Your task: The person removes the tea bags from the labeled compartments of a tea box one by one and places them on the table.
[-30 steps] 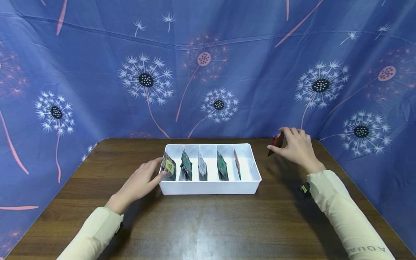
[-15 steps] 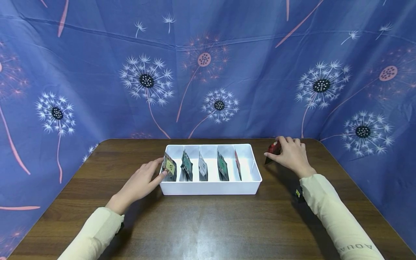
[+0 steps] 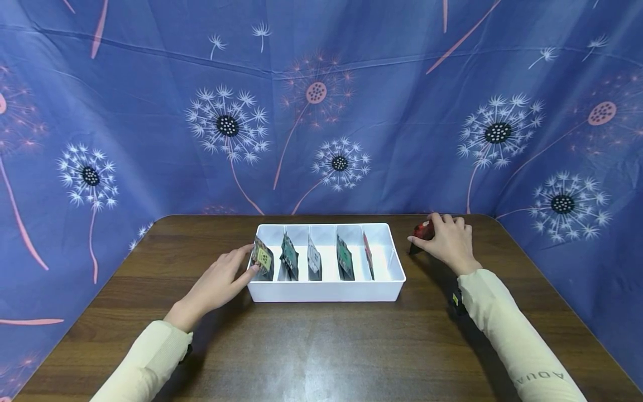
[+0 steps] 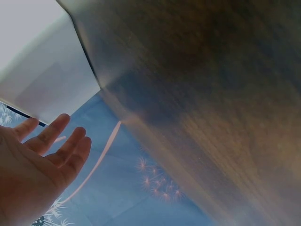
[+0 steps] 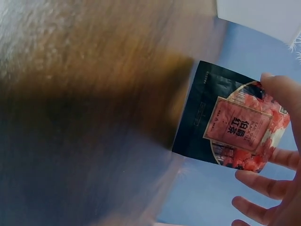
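Note:
A red and black Earl Grey black tea sachet (image 3: 423, 230) is pinched between the thumb and fingers of my right hand (image 3: 450, 241), low over the table just right of the tray. Its red label (image 5: 237, 124) faces the right wrist camera, with the dark end pointing down to the wood. My left hand (image 3: 216, 282) lies against the left end of the white divided tray (image 3: 326, 291), fingers loosely extended, thumb by the sachet with the yellow label (image 3: 263, 258). In the left wrist view those fingers (image 4: 75, 155) are spread beside the tray's wall, gripping nothing visible.
Further along the tray lean a green sachet (image 3: 288, 257), a pale one (image 3: 313, 261), another green one (image 3: 344, 258) and a thin red-edged one (image 3: 368, 255). A blue dandelion-print cloth (image 3: 402, 111) hangs behind the brown wooden table (image 3: 321, 346).
My right hand has come left and down with the tea sachet, nearer the tray and the tabletop, then nearly stopped. The left hand has stayed at the tray's end.

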A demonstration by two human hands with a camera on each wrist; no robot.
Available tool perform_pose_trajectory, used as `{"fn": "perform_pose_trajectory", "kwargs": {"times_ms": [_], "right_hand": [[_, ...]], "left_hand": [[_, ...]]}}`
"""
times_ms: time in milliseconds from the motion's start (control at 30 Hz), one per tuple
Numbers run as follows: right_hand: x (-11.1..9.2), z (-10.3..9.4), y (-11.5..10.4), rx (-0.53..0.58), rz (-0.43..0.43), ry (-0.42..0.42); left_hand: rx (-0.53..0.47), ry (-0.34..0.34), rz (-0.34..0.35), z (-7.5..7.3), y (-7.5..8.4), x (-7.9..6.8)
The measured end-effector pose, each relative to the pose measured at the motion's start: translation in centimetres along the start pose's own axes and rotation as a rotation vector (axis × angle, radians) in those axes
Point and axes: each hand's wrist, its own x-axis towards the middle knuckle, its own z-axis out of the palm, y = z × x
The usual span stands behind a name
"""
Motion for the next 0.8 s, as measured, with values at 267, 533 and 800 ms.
{"fn": "perform_pose_trajectory", "kwargs": {"times_ms": [267,533,800], "right_hand": [[0.2,0.6,-0.1,0.004,0.037,0.040],[0.5,1.1,-0.2,0.035,0.068,0.032],[0.9,1.6,0.0,0.078,0.090,0.009]], "left_hand": [[0.007,0.007,0.003,0.0,0.0,0.0],[0.001,0.005,0.001,0.0,0.0,0.0],[-0.002,-0.002,-0.002,-0.1,0.0,0.0]]}}
